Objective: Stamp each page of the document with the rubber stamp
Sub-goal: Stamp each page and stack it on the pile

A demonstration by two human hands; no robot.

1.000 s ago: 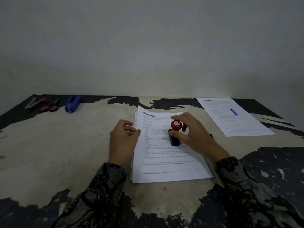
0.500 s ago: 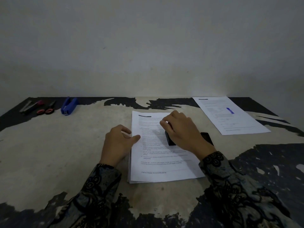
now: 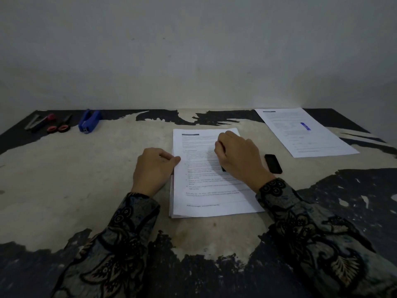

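A stack of printed pages [image 3: 206, 190] lies in the middle of the table. My right hand [image 3: 238, 158] is closed over the rubber stamp [image 3: 223, 168] and presses it down on the top page; only a black corner of the stamp shows under the palm. My left hand [image 3: 153, 168] rests at the stack's left edge, its thumb and fingertips touching the paper. A single page [image 3: 305, 134] bearing a blue stamp mark lies apart at the back right.
A small black lid or pad [image 3: 273, 164] lies just right of the stack. At the back left are a blue stapler [image 3: 89, 121], red-handled scissors [image 3: 61, 125] and a pen or cutter [image 3: 39, 121]. The wall stands right behind the table.
My right hand moved from gripping the red knob by the fingers to covering the stamp from above and bearing down on it. The left hand stayed at the stack's edge.
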